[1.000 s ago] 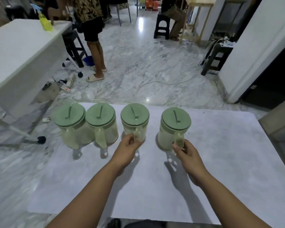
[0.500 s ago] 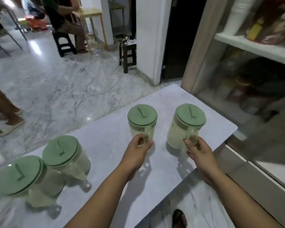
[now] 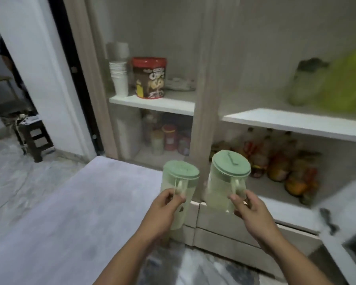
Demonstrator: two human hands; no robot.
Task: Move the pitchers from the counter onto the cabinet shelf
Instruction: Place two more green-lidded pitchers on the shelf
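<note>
I hold two pale green pitchers with green lids in the air in front of the cabinet. My left hand (image 3: 164, 210) grips the handle of the left pitcher (image 3: 179, 177), which hangs past the right edge of the white counter (image 3: 70, 202). My right hand (image 3: 251, 212) grips the handle of the right pitcher (image 3: 224, 177), level with the cabinet's lower compartment. The upper cabinet shelf (image 3: 292, 122) runs above both pitchers. The other pitchers are out of view.
A wooden divider post (image 3: 203, 99) stands right behind the pitchers. The left shelf holds stacked paper cups (image 3: 119, 79) and a red-lidded tub (image 3: 149, 77). Bottles and jars (image 3: 275, 159) fill the lower compartment. A yellow-green bag (image 3: 341, 83) lies on the right shelf. Drawers (image 3: 224, 225) sit below.
Both pitchers have been lifted off the counter and carried right to the cabinet. My view has swung from the counter and floor to the shelves.
</note>
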